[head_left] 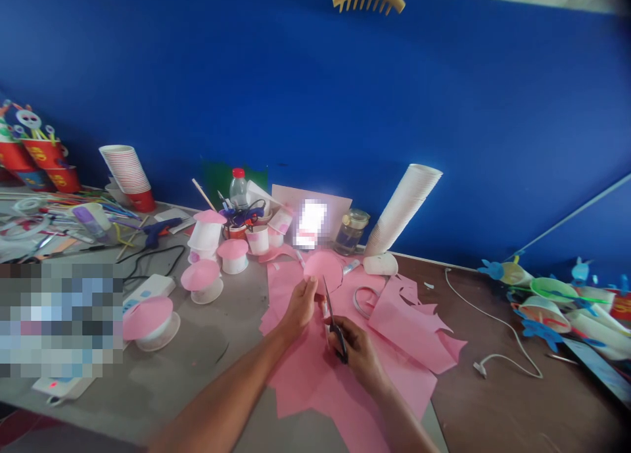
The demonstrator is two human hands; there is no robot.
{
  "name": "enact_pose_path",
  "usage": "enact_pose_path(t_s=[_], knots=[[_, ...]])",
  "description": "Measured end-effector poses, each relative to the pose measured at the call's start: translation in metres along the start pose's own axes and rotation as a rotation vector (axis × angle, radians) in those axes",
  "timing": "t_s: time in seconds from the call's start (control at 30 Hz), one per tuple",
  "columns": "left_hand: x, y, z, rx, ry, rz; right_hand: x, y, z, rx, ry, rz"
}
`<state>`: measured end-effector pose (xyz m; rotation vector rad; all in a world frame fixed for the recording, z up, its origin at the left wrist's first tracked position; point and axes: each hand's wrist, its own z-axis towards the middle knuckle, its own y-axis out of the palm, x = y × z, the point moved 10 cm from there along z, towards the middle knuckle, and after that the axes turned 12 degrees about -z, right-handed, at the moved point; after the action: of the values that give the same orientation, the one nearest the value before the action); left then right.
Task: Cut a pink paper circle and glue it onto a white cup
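Note:
Between the thumb and fingers of my left hand (302, 306) is a round piece of pink paper (323, 267), held up above the table. My right hand (359, 349) grips black-handled scissors (337, 338), whose blades point up and meet the paper's lower edge. Beneath both hands lie large cut sheets of pink paper (305, 381). Scraps with jagged edges (414, 325) spread to the right, near a roll of tape (365, 300). To the left stand several white paper cups topped with pink discs, one of them a pink-topped cup (201, 279).
Behind the paper are a lit phone (310, 223), a glass jar (353, 229) and a leaning stack of white cups (407, 206). A power strip (148, 292) and a glue gun (162, 229) lie left. A white cable (513, 348) and cup crafts (547, 308) are right.

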<state>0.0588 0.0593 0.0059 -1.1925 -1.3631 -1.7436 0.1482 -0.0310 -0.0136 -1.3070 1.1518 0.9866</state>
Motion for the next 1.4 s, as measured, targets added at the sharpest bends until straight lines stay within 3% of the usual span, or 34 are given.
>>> enact_pose_path(t_s=[0.53,0.77,0.9,1.13,1.4], knots=[[0.002,-0.003,0.0,0.021,0.004,0.024,0.001,0.002,0.001,-0.013,0.012,0.045],[-0.004,-0.019,0.007,0.118,0.01,-0.016,0.0,0.003,-0.002,-0.037,0.024,-0.009],[-0.004,-0.025,0.011,0.141,0.019,-0.085,-0.004,-0.013,-0.003,0.067,-0.019,-0.238],[0.002,-0.017,0.009,0.086,0.02,-0.09,-0.02,-0.059,-0.006,0.488,-0.155,-0.935],[0.003,-0.005,0.006,-0.023,0.012,-0.066,-0.019,-0.058,-0.006,0.529,-0.124,-1.257]])
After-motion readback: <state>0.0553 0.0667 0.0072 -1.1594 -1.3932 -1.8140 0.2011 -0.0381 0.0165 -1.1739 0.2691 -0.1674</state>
